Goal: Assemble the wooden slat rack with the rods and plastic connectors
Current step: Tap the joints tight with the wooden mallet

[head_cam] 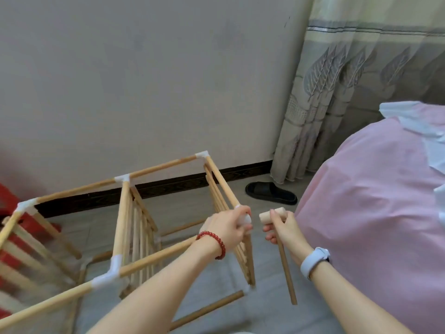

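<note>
Now the pale wooden slat rack with round rods (134, 237) is standing on the grey floor (265, 273) by the wall, already joined by white plastic connectors (106, 277). The left hand (230, 227) is wrapping its grip around the near corner white connector (245, 219), probably steadying it for a blow. The right hand (280, 229) is pinching the handle of a small smooth wooden mallet (272, 215), whose cylindrical head is just beside that corner. A black slipper (271, 192) is lying behind.
</note>
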